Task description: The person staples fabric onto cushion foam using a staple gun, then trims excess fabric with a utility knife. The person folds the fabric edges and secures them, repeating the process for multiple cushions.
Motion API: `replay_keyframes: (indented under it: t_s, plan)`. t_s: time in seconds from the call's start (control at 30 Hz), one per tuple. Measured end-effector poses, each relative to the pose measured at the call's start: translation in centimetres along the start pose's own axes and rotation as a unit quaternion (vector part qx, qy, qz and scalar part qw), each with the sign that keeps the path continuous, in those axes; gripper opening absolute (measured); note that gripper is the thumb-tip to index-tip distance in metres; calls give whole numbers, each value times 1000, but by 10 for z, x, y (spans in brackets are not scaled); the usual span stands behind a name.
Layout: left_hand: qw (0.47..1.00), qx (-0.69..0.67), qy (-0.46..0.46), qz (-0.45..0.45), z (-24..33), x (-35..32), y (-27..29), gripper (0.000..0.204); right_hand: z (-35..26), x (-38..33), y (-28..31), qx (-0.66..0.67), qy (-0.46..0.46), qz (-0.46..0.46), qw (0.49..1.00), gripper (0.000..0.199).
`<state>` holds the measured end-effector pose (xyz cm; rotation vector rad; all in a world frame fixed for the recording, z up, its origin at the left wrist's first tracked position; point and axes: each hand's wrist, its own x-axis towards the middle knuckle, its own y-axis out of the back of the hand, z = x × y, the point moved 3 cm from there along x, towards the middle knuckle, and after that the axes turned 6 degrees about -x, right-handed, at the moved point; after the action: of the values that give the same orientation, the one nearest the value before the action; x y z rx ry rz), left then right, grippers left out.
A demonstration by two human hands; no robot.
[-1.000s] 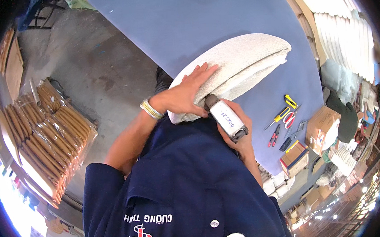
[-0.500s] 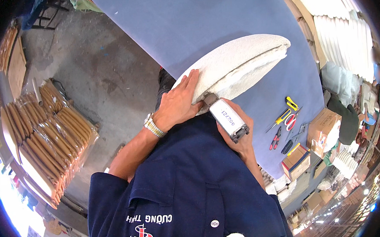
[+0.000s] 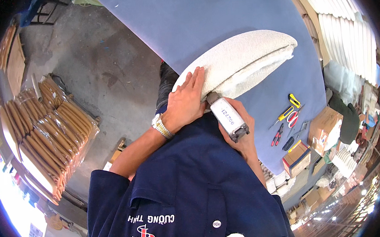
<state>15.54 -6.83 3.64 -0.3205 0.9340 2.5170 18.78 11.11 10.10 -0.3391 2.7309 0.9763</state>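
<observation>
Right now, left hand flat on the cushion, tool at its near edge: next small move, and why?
Probably slide the tool a little along the cushion edge, keeping the left hand pressed down. The right hand holds the tool's nose against the near end of the cream cushion on the blue table, and most of that edge lies ahead toward the far end.

I'm in an upholstery workshop: a wide blue-covered tabletop [image 3: 236, 17], screwdrivers and pliers [image 3: 284, 122] lying on it, wrapped bundles of wooden frame parts [image 3: 44, 134] on the bare concrete floor [image 3: 97, 72], cardboard boxes [image 3: 323, 126] alongside.
</observation>
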Motion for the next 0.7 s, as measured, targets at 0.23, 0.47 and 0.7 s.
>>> replay_keyframes:
  t_s: [0.23,0.47,0.7]
  plan:
    - [999,-18,-24,14,-3,2,4,95,4,-4,-3,-26,45,14,999,53]
    - [999,4,-27,36,-4,-4,1,93,-2,-11,-7,-30,62,7,998,53]
    - [998,-28,-33,39,-10,-3,-7,95,3,-10,-15,-17,19,-1,1000,58]
